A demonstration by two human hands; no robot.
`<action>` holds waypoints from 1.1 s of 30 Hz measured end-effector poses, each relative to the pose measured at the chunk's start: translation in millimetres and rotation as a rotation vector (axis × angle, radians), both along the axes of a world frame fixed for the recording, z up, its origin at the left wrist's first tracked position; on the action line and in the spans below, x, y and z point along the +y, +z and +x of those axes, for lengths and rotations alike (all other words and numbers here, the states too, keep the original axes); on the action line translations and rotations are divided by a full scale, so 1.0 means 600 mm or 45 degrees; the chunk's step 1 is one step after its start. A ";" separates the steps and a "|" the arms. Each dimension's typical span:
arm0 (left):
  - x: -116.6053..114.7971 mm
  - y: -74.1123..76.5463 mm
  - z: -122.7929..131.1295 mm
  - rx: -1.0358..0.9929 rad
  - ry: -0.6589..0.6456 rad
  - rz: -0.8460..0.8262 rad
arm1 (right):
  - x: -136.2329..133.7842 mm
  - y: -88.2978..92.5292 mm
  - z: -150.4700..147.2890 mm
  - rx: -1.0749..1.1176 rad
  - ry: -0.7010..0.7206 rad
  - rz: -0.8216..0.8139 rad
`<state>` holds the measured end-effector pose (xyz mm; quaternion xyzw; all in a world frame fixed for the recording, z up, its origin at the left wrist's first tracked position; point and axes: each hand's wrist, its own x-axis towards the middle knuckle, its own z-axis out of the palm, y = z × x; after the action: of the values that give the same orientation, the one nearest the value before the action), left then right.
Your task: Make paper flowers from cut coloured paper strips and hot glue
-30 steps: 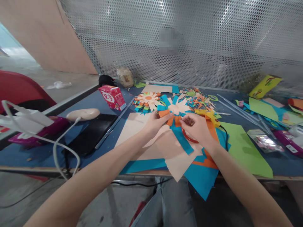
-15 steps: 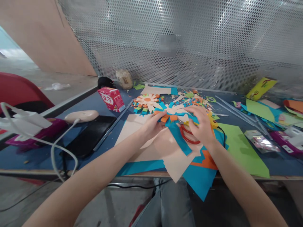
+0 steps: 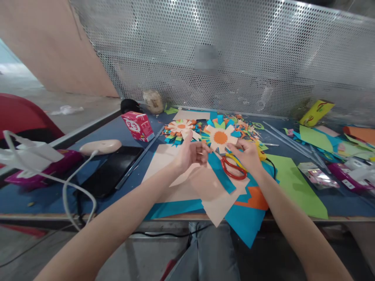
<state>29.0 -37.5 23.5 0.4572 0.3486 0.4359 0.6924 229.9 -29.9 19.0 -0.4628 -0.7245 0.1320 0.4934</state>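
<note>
A layered paper flower (image 3: 220,137) with an orange centre, pale petals and blue and green ones behind faces me above the table. My right hand (image 3: 248,156) pinches its lower right edge between thumb and fingers. Just left of the flower is my left hand (image 3: 191,153), thumb raised and fingers loosely curled apart, holding nothing. Below the flower lie scissors with red handles (image 3: 234,171) on paper sheets; their blades are mostly hidden. Behind my left hand rests a second paper flower (image 3: 181,126). A yellow tool with a black cord (image 3: 262,153) lies behind my right hand.
Pale sheets (image 3: 164,171), blue paper (image 3: 243,224) and a green sheet (image 3: 301,187) cover the front. A pink box (image 3: 137,125) and black phone (image 3: 113,169) stand or lie left. Paper scraps (image 3: 243,128) pile behind; clear sticks (image 3: 288,140) lie right. Perforated metal (image 3: 164,50) closes the back.
The flower has tilted up so its orange-centred front faces me. My left hand has let go of it and moved slightly left; my right hand keeps hold. The scissors show more fully.
</note>
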 end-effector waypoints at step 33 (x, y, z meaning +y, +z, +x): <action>-0.042 0.021 -0.024 0.575 0.381 1.340 | -0.034 0.027 0.022 -0.909 0.134 1.025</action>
<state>14.6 -62.8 36.2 0.7666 0.2849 0.5349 0.2122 243.0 -50.4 35.0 -0.2163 -0.8626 -0.2972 0.3475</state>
